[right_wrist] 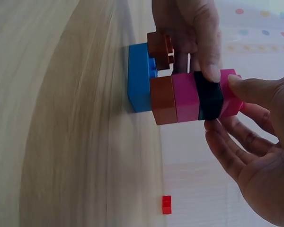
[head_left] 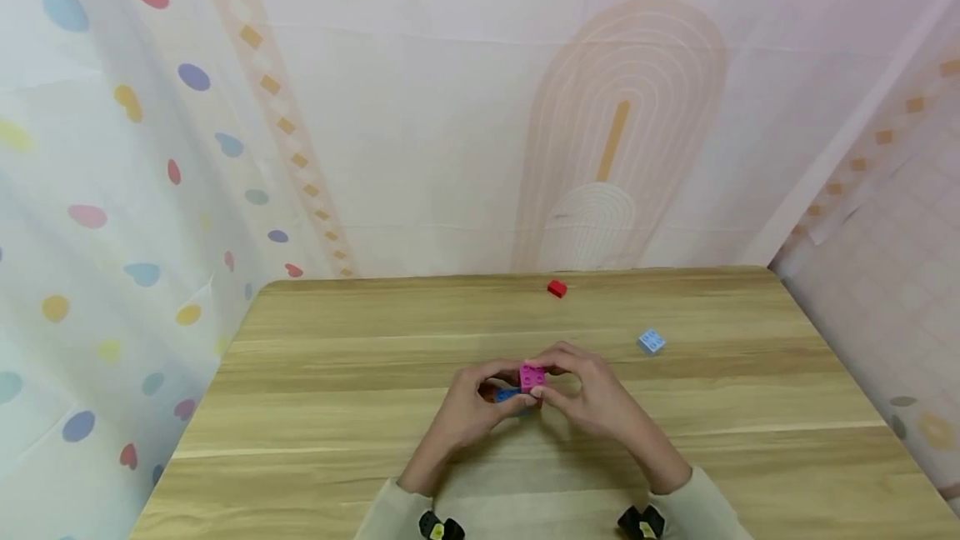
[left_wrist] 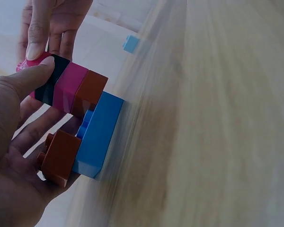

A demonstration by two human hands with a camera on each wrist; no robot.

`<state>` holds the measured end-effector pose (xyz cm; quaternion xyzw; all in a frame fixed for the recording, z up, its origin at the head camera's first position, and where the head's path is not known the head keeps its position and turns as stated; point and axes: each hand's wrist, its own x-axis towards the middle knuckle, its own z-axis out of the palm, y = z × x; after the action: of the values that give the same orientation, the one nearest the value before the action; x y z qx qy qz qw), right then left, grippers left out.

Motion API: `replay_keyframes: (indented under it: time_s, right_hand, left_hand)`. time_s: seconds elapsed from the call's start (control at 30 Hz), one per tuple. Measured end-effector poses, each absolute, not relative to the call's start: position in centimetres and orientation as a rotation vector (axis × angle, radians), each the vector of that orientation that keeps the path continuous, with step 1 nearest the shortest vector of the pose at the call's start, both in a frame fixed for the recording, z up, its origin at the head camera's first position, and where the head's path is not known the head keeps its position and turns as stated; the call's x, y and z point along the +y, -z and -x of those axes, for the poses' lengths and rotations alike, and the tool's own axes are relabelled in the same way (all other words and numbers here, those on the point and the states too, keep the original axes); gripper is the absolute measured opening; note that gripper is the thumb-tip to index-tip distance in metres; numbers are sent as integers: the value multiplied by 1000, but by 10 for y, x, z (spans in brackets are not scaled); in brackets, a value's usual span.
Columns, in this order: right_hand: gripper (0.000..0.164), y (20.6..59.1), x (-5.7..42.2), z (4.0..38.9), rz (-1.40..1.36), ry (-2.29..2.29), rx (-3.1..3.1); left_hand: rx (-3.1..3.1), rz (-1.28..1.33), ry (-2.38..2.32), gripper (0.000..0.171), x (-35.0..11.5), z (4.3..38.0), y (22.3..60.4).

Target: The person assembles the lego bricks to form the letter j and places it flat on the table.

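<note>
A toy brick build stands on the table between both hands. Its base is a long blue brick (left_wrist: 100,135), with a brown brick (right_wrist: 157,49) on one end. The other end carries a column: a second brown brick (right_wrist: 164,100), a magenta brick (right_wrist: 186,97), a black brick (right_wrist: 209,96) and a pink brick (head_left: 532,377) on top. My left hand (head_left: 471,408) grips the column, thumb on the black brick, fingers behind. With thumb and fingers, my right hand (head_left: 600,394) pinches the pink top brick. Studs show on its upper face.
Toward the back edge of the wooden table (head_left: 337,357) lies a small red brick (head_left: 557,288). A light blue brick (head_left: 651,342) sits right of the hands, further back. A patterned curtain (head_left: 435,148) hangs behind the table.
</note>
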<state>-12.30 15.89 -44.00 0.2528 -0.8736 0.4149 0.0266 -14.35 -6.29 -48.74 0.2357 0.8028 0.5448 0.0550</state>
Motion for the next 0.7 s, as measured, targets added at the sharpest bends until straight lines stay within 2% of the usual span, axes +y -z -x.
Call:
replay_keyframes:
  time_s: [0.43,0.7]
  right_hand:
    - [37,440,173,122,-778,-1345,-2737]
    - [42,439,192,127,-658,-1347,-2729]
  left_hand:
    - [2412,-718,-1701,37,-59,142,488]
    - [2429,-688,-1674,33,-58,143,485]
